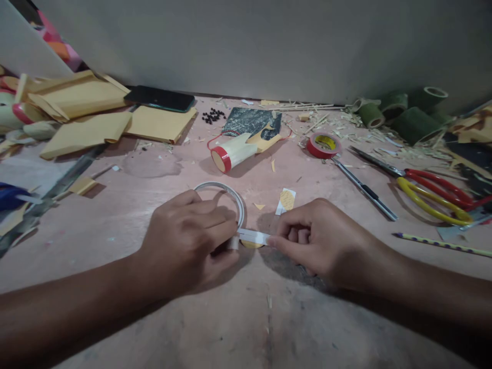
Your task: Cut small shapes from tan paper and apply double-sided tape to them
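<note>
My left hand (188, 238) is closed around a thin white tape roll (230, 192) that rests on the pinkish table. A short white strip of tape (254, 236) runs from the roll to the right. My right hand (319, 241) pinches the free end of that strip between thumb and forefinger, its other fingers curled in. A small yellow scrap (251, 245) lies under the strip, partly hidden. Both hands sit close together at the table's middle.
A bamboo tube with a red rim (230, 155), a red tape roll (323, 145), a craft knife (365, 190), red and yellow scissors (434, 193) and a pencil (442, 244) lie behind and right. Yellow boards (88, 130) and a phone (160, 98) sit left. Green bamboo pieces (411, 120) are far right.
</note>
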Demonstrator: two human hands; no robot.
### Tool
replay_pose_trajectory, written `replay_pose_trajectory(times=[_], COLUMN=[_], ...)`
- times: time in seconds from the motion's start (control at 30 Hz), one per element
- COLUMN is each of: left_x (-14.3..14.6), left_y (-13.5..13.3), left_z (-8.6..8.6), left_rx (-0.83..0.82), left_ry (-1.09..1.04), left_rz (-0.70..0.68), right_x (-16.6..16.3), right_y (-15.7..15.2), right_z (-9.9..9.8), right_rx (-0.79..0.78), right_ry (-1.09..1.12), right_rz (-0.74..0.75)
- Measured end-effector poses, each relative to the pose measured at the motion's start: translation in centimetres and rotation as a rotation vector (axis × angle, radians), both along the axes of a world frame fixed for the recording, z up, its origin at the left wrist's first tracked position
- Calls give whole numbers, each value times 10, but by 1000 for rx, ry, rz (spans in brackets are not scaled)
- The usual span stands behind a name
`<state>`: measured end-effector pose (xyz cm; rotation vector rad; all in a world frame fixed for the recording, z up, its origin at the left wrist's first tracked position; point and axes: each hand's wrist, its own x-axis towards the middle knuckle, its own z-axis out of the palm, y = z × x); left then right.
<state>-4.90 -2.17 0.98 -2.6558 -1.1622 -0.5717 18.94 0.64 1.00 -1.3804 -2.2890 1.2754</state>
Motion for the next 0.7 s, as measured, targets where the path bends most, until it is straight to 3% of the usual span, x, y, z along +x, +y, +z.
replay_pose_trajectory(times=[0.7], left_x=[1], left_y=[0], left_z=[1], left_rx=[-13], left_ry=[50], left_rz=[-14], right_x=[-5], right_y=[1], right_z=[6], right_rx=[40], right_ry=[-67], right_rz=[12])
